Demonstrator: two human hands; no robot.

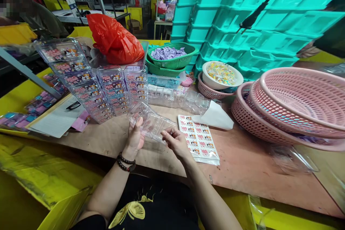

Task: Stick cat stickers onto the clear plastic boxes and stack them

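Note:
Between my two hands, above the wooden table (229,165), is a clear plastic clamshell case (155,125), its lid folded open. My left hand (135,134) grips its left end, thumb on top and fingers partly hidden behind the plastic. At the right edge of the case, my right hand (174,141) pinches with thumb and forefinger. Just right of that hand lies a stack of sticker sheets (201,140) printed with cartoon cats and pink lettering. A white backing sheet (215,115) curls over its far corner. Stacked clear cases with such stickers (113,90) stand left of my hands.
Pink baskets (304,104) crowd the right side, beside a white bowl (206,73) of small packets. Green baskets (172,55) with purple pieces and a red bag (113,39) stand behind. Turquoise crates (258,18) tower at the back. A clipboard (58,115) lies left.

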